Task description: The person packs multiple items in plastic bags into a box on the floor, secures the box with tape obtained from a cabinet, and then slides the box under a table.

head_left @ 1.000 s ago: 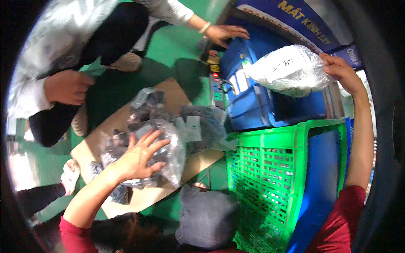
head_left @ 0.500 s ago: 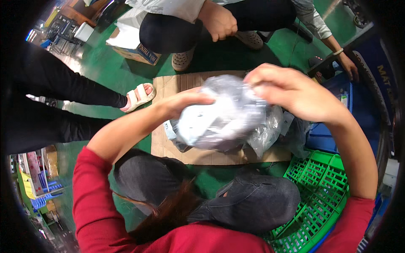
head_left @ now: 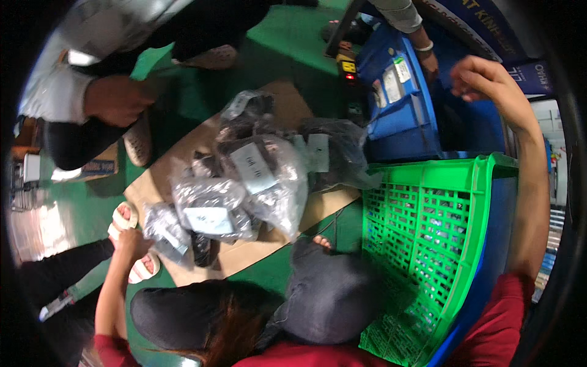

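A green slatted crate stands at the right, beside a cardboard sheet on the floor carrying clear-bagged dark items. The left hand reaches low-left, fingers closing on the endmost small bag, whose long axis runs diagonally toward the crate. The right hand is raised far right, loosely curled, empty.

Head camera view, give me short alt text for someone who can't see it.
Seen from above, the person's left hand reaches to a small clear plastic bag at the edge of a pile of bagged dark items on a flat brown cardboard sheet, while the right hand is raised, holding nothing, over a blue plastic bin. A green lattice crate stands at the right.
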Motion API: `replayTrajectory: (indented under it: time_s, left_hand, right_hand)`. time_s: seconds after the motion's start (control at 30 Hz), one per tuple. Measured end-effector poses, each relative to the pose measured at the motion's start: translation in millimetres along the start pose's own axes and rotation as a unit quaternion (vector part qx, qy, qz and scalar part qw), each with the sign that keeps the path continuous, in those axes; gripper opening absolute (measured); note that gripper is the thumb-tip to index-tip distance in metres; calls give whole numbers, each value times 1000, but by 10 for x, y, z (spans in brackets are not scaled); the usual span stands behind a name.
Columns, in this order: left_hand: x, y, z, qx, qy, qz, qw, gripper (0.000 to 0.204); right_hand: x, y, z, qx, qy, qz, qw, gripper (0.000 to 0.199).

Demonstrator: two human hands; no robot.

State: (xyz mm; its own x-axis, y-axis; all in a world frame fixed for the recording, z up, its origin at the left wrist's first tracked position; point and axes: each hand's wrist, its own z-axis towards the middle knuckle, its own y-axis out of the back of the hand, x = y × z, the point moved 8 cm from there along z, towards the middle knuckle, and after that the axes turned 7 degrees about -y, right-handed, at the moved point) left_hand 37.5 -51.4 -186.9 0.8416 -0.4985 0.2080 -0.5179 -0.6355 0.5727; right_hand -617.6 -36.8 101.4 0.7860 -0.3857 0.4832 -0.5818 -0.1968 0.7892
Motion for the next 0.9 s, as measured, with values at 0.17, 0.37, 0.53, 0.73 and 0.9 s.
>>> replayTrajectory:
  time_s: [0.17,0.37,0.53,0.73,0.9]
  left_hand:
    - [-1358,1975,-447,-274,-168,-196,926,24]
    - [-2418,1907,-102,-149,-312,-92,934,86]
    - [-2565,1568,178,-163,-290,-18,943,88]
    - [-2582,1634,209,-138,-284,-25,949,82]
    - [-2551,1624,204,-158,-291,-36,943,82]
  right_hand:
    - [-1720,572,91,34,-215,-123,968,22]
    - [-3107,44,536,306,-336,-322,831,35]
    - [-3349,-500,1015,415,-298,-485,710,46]
    - [-3640,-1704,1352,572,-110,-418,697,44]
    - [-3733,-1617,1513,430,-213,-323,815,44]
